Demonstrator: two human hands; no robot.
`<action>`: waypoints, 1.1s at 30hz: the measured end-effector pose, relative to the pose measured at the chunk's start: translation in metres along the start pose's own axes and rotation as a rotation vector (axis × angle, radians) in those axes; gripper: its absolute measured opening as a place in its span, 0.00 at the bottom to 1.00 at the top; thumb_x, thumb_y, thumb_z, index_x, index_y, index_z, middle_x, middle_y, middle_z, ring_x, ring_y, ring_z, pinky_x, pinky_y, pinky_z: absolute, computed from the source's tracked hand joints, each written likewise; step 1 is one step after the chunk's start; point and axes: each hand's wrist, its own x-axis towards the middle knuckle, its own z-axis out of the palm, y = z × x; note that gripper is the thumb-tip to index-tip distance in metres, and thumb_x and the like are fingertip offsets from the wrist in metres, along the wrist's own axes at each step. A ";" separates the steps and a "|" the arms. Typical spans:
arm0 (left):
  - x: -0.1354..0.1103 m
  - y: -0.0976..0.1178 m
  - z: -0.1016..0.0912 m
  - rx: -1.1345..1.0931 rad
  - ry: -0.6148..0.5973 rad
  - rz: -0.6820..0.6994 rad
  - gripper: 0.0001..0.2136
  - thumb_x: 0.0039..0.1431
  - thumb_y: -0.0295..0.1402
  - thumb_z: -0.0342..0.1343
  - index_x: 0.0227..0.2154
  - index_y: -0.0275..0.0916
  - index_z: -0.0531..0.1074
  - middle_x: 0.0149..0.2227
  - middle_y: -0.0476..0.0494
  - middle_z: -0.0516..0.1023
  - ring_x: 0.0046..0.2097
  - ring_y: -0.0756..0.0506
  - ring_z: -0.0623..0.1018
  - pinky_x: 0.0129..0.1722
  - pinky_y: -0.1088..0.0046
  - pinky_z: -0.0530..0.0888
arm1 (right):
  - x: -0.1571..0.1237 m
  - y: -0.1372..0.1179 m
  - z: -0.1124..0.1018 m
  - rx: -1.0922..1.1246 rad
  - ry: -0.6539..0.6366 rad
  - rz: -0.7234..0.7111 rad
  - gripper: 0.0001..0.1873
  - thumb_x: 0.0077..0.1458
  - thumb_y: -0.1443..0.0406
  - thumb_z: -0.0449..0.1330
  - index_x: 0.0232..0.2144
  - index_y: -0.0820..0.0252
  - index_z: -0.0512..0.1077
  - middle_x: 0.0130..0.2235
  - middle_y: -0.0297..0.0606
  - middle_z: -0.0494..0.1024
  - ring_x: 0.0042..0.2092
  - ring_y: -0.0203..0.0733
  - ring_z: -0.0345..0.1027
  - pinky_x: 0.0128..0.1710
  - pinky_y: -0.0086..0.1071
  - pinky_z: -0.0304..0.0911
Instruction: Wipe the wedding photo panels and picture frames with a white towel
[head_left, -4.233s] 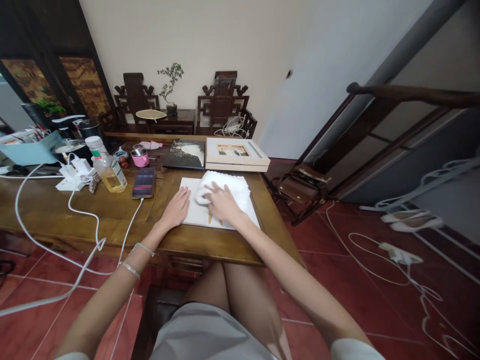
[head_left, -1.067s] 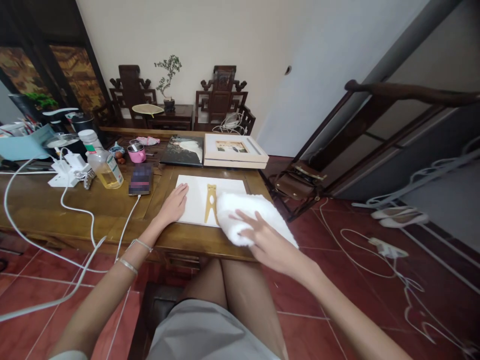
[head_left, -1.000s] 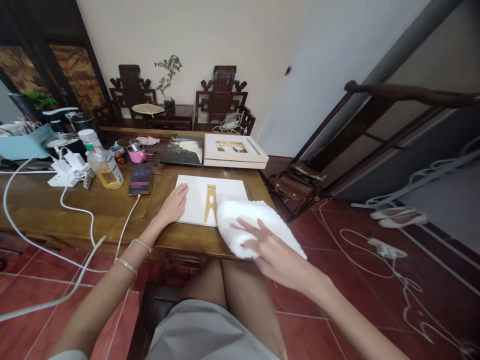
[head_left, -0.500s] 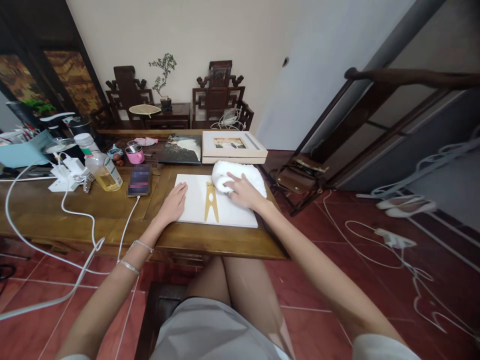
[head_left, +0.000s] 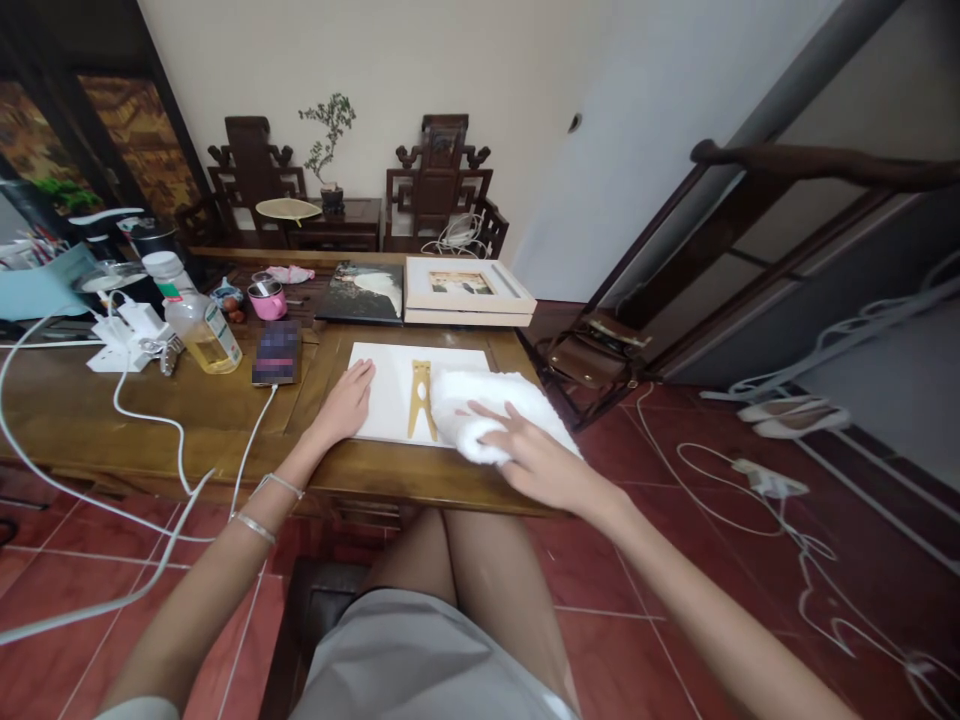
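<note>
On the wooden table lies a white board (head_left: 386, 395) bearing a flat gold clothespin shape (head_left: 421, 373); whether it is printed or loose I cannot tell. My left hand (head_left: 346, 403) rests flat on the board's left edge, fingers stretched out. A fluffy white towel (head_left: 506, 390) is bunched under my right hand (head_left: 538, 460), whose fingers press into it and grip it. The towel covers the board's right part and reaches over the table's right edge, touching or nearly touching the gold shape's right side.
Behind the board lie a dark picture panel (head_left: 360, 292) and a pale framed box (head_left: 472, 290). To the left are a phone (head_left: 276, 352) on a cable, an oil-like bottle (head_left: 206, 325), a pink cup (head_left: 268, 300) and a power strip (head_left: 127, 335).
My right hand has drawn the towel toward me and to the right, from the board's far right corner to its near right side. My left hand stays on the board.
</note>
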 end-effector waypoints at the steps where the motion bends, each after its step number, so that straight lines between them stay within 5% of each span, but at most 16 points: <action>1: 0.000 0.000 0.000 0.002 0.000 0.003 0.23 0.64 0.29 0.36 0.59 0.27 0.60 0.64 0.33 0.58 0.67 0.41 0.55 0.66 0.60 0.54 | 0.012 0.010 0.001 -0.013 0.003 0.015 0.25 0.41 0.77 0.48 0.42 0.65 0.73 0.62 0.53 0.62 0.66 0.52 0.46 0.62 0.58 0.43; 6: 0.000 -0.001 0.001 0.001 0.011 0.009 0.23 0.64 0.29 0.36 0.59 0.27 0.60 0.64 0.32 0.58 0.67 0.41 0.55 0.65 0.59 0.54 | 0.079 0.053 0.007 -0.106 0.046 0.141 0.24 0.48 0.75 0.48 0.47 0.70 0.71 0.59 0.59 0.65 0.66 0.56 0.46 0.60 0.60 0.43; 9: -0.001 0.000 0.001 -0.005 0.013 0.002 0.23 0.64 0.29 0.36 0.59 0.27 0.60 0.64 0.33 0.58 0.67 0.41 0.55 0.65 0.59 0.55 | 0.096 0.058 0.009 -0.137 0.068 0.201 0.23 0.50 0.74 0.49 0.48 0.70 0.71 0.59 0.59 0.66 0.65 0.56 0.48 0.59 0.58 0.44; 12: -0.001 -0.001 0.002 -0.010 0.013 0.002 0.23 0.64 0.28 0.36 0.60 0.28 0.60 0.64 0.33 0.59 0.67 0.41 0.55 0.65 0.59 0.55 | 0.080 0.040 0.011 -0.149 0.061 0.203 0.22 0.50 0.74 0.49 0.47 0.71 0.71 0.60 0.61 0.64 0.65 0.57 0.49 0.59 0.58 0.44; 18: 0.000 -0.001 0.004 -0.022 0.024 0.002 0.23 0.64 0.28 0.37 0.60 0.30 0.60 0.64 0.35 0.59 0.67 0.42 0.55 0.65 0.59 0.55 | -0.004 -0.025 0.009 -0.081 0.026 0.049 0.22 0.44 0.77 0.49 0.40 0.63 0.73 0.63 0.50 0.61 0.67 0.55 0.43 0.62 0.59 0.41; 21: 0.000 -0.001 0.004 -0.015 0.026 -0.001 0.23 0.63 0.28 0.37 0.60 0.30 0.60 0.64 0.35 0.59 0.67 0.42 0.55 0.65 0.59 0.55 | -0.020 -0.029 0.001 -0.037 -0.014 0.020 0.23 0.41 0.77 0.48 0.39 0.60 0.73 0.62 0.47 0.63 0.66 0.52 0.47 0.62 0.55 0.45; 28: 0.000 -0.001 0.001 -0.004 0.008 0.003 0.23 0.64 0.29 0.36 0.60 0.28 0.60 0.65 0.34 0.58 0.67 0.42 0.55 0.66 0.59 0.54 | 0.061 0.026 0.004 -0.054 0.020 0.188 0.23 0.47 0.76 0.48 0.45 0.68 0.71 0.58 0.56 0.67 0.66 0.55 0.46 0.60 0.59 0.42; 33: -0.001 -0.001 -0.001 -0.036 0.013 0.000 0.23 0.64 0.30 0.37 0.60 0.31 0.60 0.64 0.35 0.59 0.67 0.42 0.55 0.65 0.57 0.54 | 0.092 0.024 0.011 -0.086 0.076 0.269 0.22 0.50 0.74 0.47 0.46 0.66 0.71 0.56 0.55 0.70 0.65 0.59 0.48 0.57 0.63 0.44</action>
